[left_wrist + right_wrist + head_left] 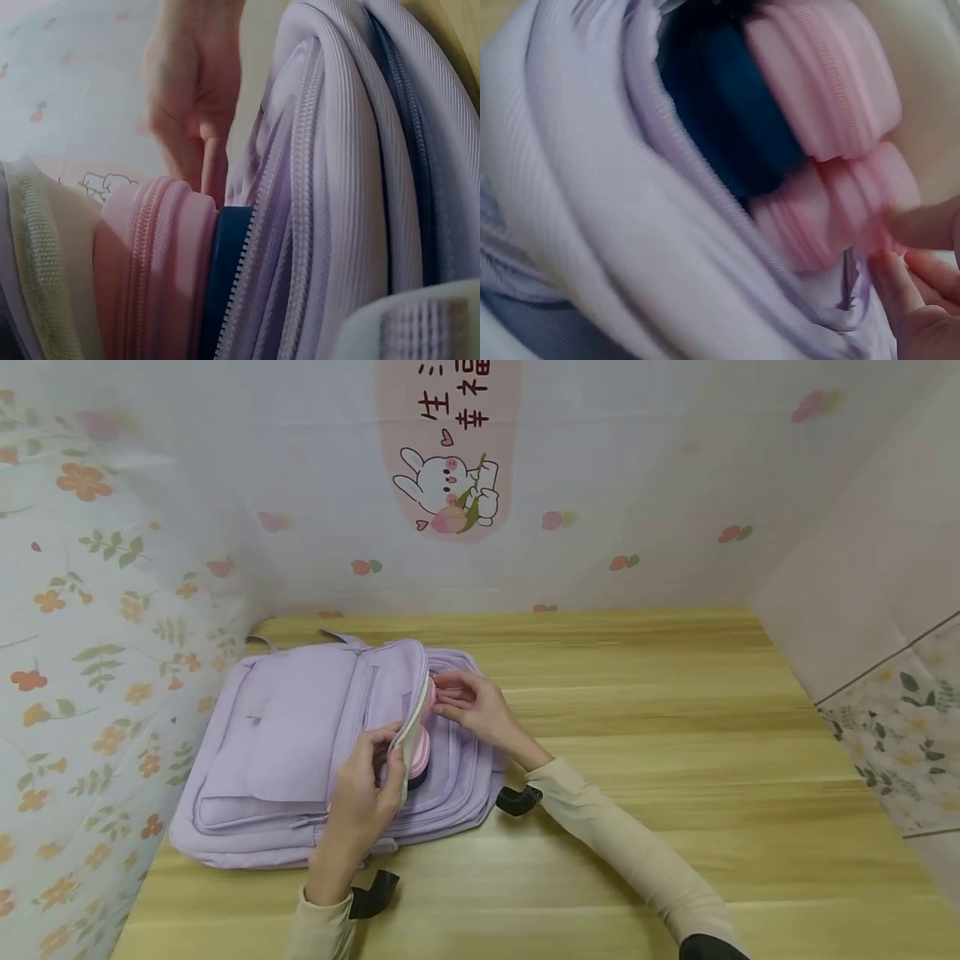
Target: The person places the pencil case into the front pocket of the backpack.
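A lilac backpack [300, 718] lies on the table, its unzipped front compartment gaping to the right. My left hand [362, 793] grips the edge of the lifted flap [408, 735], thumb on one side and fingers on the other. Inside sit a pink zippered case [832, 75], a dark blue case [720, 105] beside it and a second pink zippered case [840, 202]. At the far end of the opening, my right hand [483, 714] pinches the second pink case between thumb and fingers. The cases' lower parts are hidden in the compartment.
The wood-grain table [675, 718] extends to the right of the backpack. Patterned cloth [300, 527] hangs behind and at the left. Black curved wrist mounts [517, 800] stick out beside both forearms.
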Tool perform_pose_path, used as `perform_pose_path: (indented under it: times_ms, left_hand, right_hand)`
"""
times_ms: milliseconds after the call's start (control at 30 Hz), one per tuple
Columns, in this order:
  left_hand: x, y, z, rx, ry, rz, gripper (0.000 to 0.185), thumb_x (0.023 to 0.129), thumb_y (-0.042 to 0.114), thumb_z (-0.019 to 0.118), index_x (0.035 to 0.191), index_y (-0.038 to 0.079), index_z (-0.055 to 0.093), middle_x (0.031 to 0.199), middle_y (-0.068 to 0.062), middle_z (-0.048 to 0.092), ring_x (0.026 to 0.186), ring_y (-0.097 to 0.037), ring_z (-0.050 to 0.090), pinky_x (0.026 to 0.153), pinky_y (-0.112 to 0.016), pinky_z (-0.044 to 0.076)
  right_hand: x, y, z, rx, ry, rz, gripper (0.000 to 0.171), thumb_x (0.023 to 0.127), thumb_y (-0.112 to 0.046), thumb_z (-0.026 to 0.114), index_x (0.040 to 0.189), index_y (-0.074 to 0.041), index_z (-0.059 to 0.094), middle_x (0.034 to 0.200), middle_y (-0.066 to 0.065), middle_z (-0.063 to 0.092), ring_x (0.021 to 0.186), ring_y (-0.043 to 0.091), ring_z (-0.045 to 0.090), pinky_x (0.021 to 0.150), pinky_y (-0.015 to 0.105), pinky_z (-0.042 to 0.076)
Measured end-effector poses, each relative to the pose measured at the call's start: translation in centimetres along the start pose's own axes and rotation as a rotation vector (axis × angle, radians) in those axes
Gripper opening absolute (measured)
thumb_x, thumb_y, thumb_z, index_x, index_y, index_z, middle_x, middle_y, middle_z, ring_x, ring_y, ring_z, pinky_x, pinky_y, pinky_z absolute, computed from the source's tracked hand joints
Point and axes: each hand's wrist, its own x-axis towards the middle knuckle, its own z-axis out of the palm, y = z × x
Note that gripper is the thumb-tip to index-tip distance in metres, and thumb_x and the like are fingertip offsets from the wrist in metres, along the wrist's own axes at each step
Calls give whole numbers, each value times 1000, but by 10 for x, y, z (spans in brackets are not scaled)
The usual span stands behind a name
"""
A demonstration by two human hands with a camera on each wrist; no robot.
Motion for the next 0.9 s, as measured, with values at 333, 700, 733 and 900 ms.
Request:
perform_pose_path:
  times_ms: [333,700,733,900]
  left_hand:
    - [4,3,12,154,-38,55,20,88,-1,65,107,-7,62,122,-21,67,114,-36,64,106,-21,50]
    - [3,8,25,384,-126,129,18,84,12,77,96,1,70,120,-23,66,114,-40,61,105,-50,52]
    - [3,9,25,404,-132,139,18,84,12,78,96,1,70,120,-23,66,113,-41,61,105,-51,52]
    - [12,16,27,451,-131,135,18,84,12,78,93,-1,69,120,-26,66,110,-42,61,100,-54,54]
  right_hand:
    - [-12,-6,-27,-58,114,34,34,93,7,63,126,11,61,127,30,65,121,39,64,101,28,58]
    - [-29,-10,-49,-142,141,13,34,96,-1,63,128,10,60,129,28,64,121,39,64,103,37,58]
    - [-31,-12,-51,-146,139,14,34,96,-2,63,128,10,60,130,28,64,121,39,64,103,38,57]
    - [-39,-18,-60,-190,130,19,38,97,-10,66,130,7,60,134,24,63,124,39,62,106,44,56]
